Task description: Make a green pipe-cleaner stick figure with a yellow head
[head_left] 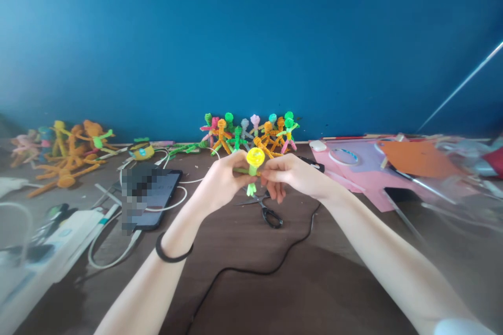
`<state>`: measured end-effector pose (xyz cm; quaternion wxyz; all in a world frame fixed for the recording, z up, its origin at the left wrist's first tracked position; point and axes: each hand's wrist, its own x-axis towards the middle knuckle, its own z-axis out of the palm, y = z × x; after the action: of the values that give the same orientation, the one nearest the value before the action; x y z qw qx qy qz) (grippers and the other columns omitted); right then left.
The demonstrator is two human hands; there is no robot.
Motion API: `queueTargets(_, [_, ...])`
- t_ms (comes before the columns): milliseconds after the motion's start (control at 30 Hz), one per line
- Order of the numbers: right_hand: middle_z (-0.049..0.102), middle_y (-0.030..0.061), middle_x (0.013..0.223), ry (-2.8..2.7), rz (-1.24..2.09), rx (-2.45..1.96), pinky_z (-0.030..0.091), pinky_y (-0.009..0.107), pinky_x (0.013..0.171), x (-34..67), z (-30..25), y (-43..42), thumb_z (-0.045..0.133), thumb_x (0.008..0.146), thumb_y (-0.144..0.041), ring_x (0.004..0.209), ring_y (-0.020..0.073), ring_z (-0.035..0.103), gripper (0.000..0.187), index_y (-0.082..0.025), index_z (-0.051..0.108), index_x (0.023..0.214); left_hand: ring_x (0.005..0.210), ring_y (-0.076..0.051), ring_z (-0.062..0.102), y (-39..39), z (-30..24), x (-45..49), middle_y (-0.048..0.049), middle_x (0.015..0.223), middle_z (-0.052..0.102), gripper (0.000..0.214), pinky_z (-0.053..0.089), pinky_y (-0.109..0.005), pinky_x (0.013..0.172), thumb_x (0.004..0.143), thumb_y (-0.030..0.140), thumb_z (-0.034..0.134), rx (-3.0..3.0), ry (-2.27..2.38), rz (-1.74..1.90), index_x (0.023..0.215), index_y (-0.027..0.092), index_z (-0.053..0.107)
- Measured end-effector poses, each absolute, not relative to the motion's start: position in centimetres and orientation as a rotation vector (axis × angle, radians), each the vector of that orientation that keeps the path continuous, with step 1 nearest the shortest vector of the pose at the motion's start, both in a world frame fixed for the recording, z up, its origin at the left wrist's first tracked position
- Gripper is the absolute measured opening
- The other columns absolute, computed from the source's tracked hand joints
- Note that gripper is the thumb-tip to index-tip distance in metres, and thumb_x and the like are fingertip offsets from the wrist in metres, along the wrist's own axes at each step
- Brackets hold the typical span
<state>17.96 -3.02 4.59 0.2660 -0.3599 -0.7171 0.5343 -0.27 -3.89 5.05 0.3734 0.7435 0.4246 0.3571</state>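
Observation:
Between my two hands, above the table, is a small pipe-cleaner figure with a round yellow head and a light green body and legs. My left hand pinches its arm on the left side. From the right, my right hand grips the other side with thumb and forefinger, its remaining fingers curled below. Under the figure, black-handled scissors lie on the table, their blades partly behind the hands. Behind stands a row of pipe-cleaner figures in several colours, against the blue wall.
More pipe-cleaner figures crowd the back left. A phone, white cables and a power strip lie at the left. A black cord crosses the table front. Pink paper and an orange sheet lie right.

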Motion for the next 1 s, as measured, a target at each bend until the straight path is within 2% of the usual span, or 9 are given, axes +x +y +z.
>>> queueTargets(67, [0.06, 0.0002, 0.051, -1.901, 1.521, -0.968, 0.042, 0.021, 0.043, 18.0, 4.6, -2.9, 0.046, 0.084, -0.028, 0.041, 0.009, 0.055, 0.023, -0.014, 0.054, 0.069, 0.086, -0.019, 0.063, -3.9, 5.2, -0.2, -0.0034, 0.087, 0.068, 0.019, 0.047, -0.031, 0.079, 0.069, 0.03, 0.063, 1.883, 1.083, 0.897, 0.082, 0.018, 0.055])
queueTargets(133, [0.061, 0.0009, 0.054, -1.918, 1.454, -0.971, 0.043, 0.022, 0.045, 18.0, 4.6, -2.9, 0.045, 0.085, -0.03, 0.045, 0.01, 0.056, 0.023, -0.014, 0.054, 0.071, 0.084, -0.019, 0.063, -3.8, 5.2, -0.3, -0.0031, 0.084, 0.068, 0.019, 0.048, -0.03, 0.078, 0.069, 0.031, 0.064, 1.86, 1.088, 0.884, 0.081, 0.018, 0.054])
queueTargets(233, [0.064, 0.0024, 0.067, -2.024, 1.062, -0.97, 0.046, 0.025, 0.055, 17.9, 4.2, -2.8, 0.052, 0.082, -0.031, 0.058, 0.0122, 0.059, 0.017, -0.015, 0.056, 0.08, 0.082, -0.02, 0.063, -3.5, 5.1, -0.6, -0.0034, 0.084, 0.068, 0.022, 0.047, -0.03, 0.075, 0.067, 0.032, 0.066, 1.828, 1.143, 0.923, 0.08, 0.018, 0.056])
queueTargets(333, [0.065, 0.0024, 0.082, -2.121, 0.603, -0.959, 0.043, 0.025, 0.061, 17.9, 3.7, -2.7, 0.06, 0.077, -0.025, 0.067, 0.0125, 0.058, 0.014, -0.017, 0.057, 0.088, 0.082, -0.02, 0.063, -3.2, 4.9, -0.8, -0.0046, 0.087, 0.068, 0.027, 0.047, -0.029, 0.073, 0.063, 0.032, 0.07, 1.755, 1.158, 0.962, 0.082, 0.017, 0.058])
queueTargets(433, [0.065, 0.0023, 0.086, -2.174, 0.376, -0.923, 0.041, 0.024, 0.06, 17.9, 3.4, -2.6, 0.058, 0.078, -0.02, 0.065, 0.0116, 0.056, 0.014, -0.019, 0.056, 0.092, 0.078, -0.019, 0.063, -3.1, 4.9, -0.8, -0.0038, 0.082, 0.067, 0.026, 0.047, -0.03, 0.071, 0.062, 0.031, 0.071, 1.665, 1.124, 0.959, 0.08, 0.016, 0.059])
queueTargets(533, [0.065, 0.0035, 0.09, -2.21, 0.212, -0.851, 0.042, 0.024, 0.064, 17.8, 3.4, -2.6, 0.055, 0.08, -0.017, 0.073, 0.0131, 0.057, 0.012, -0.019, 0.056, 0.092, 0.076, -0.018, 0.063, -3.3, 5.1, -0.6, -0.0037, 0.079, 0.067, 0.027, 0.047, -0.029, 0.069, 0.062, 0.031, 0.071, 1.564, 1.096, 0.936, 0.08, 0.015, 0.06])
queueTargets(667, [0.065, 0.0048, 0.083, -2.236, -0.003, -0.737, 0.042, 0.023, 0.065, 17.6, 3.3, -2.7, 0.052, 0.083, -0.017, 0.075, 0.0139, 0.058, 0.007, -0.017, 0.058, 0.086, 0.074, -0.017, 0.063, -3.5, 5.4, -0.5, -0.0043, 0.078, 0.067, 0.029, 0.047, -0.028, 0.067, 0.06, 0.032, 0.073, 1.482, 1.064, 0.897, 0.079, 0.014, 0.06])
queueTargets(800, [0.064, 0.0041, 0.074, -2.231, -0.125, -0.67, 0.041, 0.022, 0.061, 17.6, 3.1, -2.6, 0.049, 0.086, -0.019, 0.068, 0.0126, 0.058, 0.012, -0.016, 0.059, 0.079, 0.075, -0.018, 0.063, -3.5, 5.1, -0.6, -0.0045, 0.074, 0.068, 0.03, 0.048, -0.03, 0.069, 0.06, 0.032, 0.073, 1.467, 1.047, 0.865, 0.078, 0.013, 0.059])
queueTargets(1000, [0.062, 0.0034, 0.068, -2.211, -0.241, -0.656, 0.041, 0.021, 0.058, 17.6, 3.0, -2.5, 0.047, 0.087, -0.022, 0.062, 0.0115, 0.056, 0.018, -0.015, 0.06, 0.077, 0.079, -0.017, 0.062, -3.1, 4.4, -0.7, -0.0021, 0.079, 0.065, 0.027, 0.047, -0.029, 0.069, 0.06, 0.027, 0.072, 1.591, 1.032, 0.933, 0.079, 0.015, 0.057])
